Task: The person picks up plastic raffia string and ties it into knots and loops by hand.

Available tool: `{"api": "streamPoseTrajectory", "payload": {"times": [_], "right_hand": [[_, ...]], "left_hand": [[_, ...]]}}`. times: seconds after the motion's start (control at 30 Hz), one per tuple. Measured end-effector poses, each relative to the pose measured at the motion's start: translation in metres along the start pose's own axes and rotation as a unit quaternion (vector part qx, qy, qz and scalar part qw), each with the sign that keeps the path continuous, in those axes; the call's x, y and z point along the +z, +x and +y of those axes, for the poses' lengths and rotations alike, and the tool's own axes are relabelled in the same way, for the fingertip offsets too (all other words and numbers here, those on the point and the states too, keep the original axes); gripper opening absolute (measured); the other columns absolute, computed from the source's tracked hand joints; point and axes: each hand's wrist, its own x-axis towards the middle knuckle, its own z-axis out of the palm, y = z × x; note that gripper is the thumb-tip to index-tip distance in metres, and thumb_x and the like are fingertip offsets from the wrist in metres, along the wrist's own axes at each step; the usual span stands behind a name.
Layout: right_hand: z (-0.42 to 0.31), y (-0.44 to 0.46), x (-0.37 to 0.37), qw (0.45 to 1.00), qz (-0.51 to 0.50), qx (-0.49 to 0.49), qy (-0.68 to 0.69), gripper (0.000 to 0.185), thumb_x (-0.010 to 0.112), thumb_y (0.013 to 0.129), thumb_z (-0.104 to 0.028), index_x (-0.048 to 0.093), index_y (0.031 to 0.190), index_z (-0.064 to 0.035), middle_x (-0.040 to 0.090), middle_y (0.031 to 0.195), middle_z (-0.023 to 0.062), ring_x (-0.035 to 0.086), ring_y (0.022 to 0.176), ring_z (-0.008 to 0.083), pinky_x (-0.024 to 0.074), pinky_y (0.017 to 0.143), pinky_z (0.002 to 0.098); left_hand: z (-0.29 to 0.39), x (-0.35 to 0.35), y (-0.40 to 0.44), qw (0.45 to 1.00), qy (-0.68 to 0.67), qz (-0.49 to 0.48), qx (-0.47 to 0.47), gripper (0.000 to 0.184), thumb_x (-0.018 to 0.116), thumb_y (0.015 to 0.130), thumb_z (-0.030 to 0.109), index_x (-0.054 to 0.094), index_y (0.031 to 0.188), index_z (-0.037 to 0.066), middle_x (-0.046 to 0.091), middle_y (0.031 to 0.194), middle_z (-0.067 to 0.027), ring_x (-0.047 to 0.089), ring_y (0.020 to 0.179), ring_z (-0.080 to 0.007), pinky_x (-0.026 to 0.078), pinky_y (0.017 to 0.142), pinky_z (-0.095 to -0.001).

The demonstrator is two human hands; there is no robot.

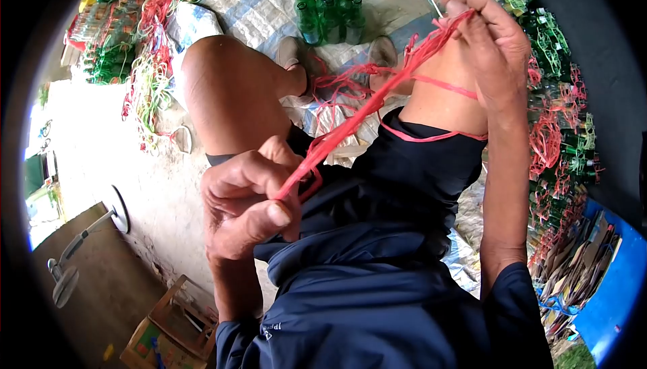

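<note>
A bundle of red plastic twine (373, 105) stretches slantwise between my two hands, above my lap. My left hand (253, 194), lower in the view, pinches one end between thumb and fingers. Up at the right, my right hand (490, 42) grips the other end with bent fingers. Loose strands dangle from the middle of the bundle toward my shoes, and a strand lies across my right thigh. Beyond my feet stands a tight group of green glass bottles (329, 8), upright on the floor sheet.
Stacked bottles tied with red and yellow-green twine (563, 119) line the right side. More twine hangs over bottles (155, 18) at the upper left. Flattened cardboard (583, 268) leans at the lower right. A wooden crate (168, 328) stands lower left. A striped sheet (253, 8) covers the floor.
</note>
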Motion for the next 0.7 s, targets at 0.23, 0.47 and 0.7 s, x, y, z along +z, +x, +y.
{"api": "streamPoseTrajectory", "payload": {"times": [0.23, 0.47, 0.7], "right_hand": [[-0.013, 0.010, -0.016, 0.996, 0.063, 0.005, 0.064, 0.028, 0.059, 0.106, -0.018, 0.067, 0.121, 0.0050, 0.067, 0.114, 0.0141, 0.064, 0.092, 0.0157, 0.0566, 0.098, 0.0433], [-0.031, 0.008, -0.015, 0.984, 0.048, 0.078, 0.150, 0.030, 0.059, 0.107, -0.022, 0.067, 0.119, 0.0048, 0.067, 0.107, 0.0101, 0.063, 0.085, 0.0147, 0.0564, 0.077, 0.0360], [-0.038, 0.000, -0.044, 0.981, -0.040, 0.155, 0.114, 0.026, 0.060, 0.105, -0.019, 0.067, 0.118, 0.0035, 0.056, 0.083, 0.0002, 0.042, 0.060, 0.0041, 0.0320, 0.051, 0.0199]], "left_hand": [[-0.005, -0.010, -0.008, 0.992, -0.109, 0.062, 0.032, 0.026, 0.069, 0.097, 0.025, 0.058, 0.090, 0.003, 0.055, 0.066, -0.0051, 0.050, 0.059, -0.0173, 0.045, 0.061, -0.0378], [-0.014, -0.017, -0.012, 0.978, -0.114, 0.173, 0.020, 0.019, 0.064, 0.101, 0.019, 0.058, 0.097, 0.001, 0.047, 0.066, -0.0007, 0.037, 0.055, -0.0094, 0.031, 0.052, -0.0261], [-0.016, -0.035, -0.001, 0.954, -0.177, 0.238, 0.037, 0.016, 0.054, 0.107, 0.018, 0.052, 0.093, 0.010, 0.035, 0.069, 0.0040, 0.029, 0.056, -0.0062, 0.026, 0.052, -0.0257]]}}
